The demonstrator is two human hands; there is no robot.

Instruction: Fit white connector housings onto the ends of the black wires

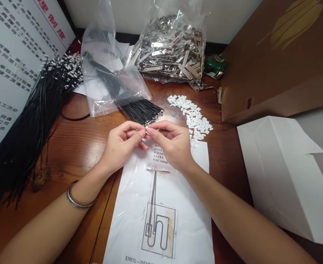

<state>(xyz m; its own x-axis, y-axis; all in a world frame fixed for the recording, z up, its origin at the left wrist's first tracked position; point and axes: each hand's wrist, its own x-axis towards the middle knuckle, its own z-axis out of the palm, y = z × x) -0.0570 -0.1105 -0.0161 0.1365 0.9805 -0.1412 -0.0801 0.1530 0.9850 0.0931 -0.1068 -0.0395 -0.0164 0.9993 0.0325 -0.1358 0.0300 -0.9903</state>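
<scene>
Over one sheet [195, 209], left hand [122, 145] and right hand [175, 143], each grip tight on one white piece [146, 128].

Indoor light moderate, fairly even, apparently from overhead. Pale sheen on varnished wooden counter [81, 146], brightest toward 2 o'clock of fingers [157, 135]. Glare streaks on clear plastic bag [106, 106] at 10 o'clock; hard glints on metal strips [172, 55] at 12. Black wires [21, 146] at 9 o'clock sink into darkness, strands merging. Cardboard box [274, 66] at 2 o'clock dim, brownish. Wide-angle stretch toward edges. Fine detail soft; pinched piece [146, 128] too small to identify.
</scene>
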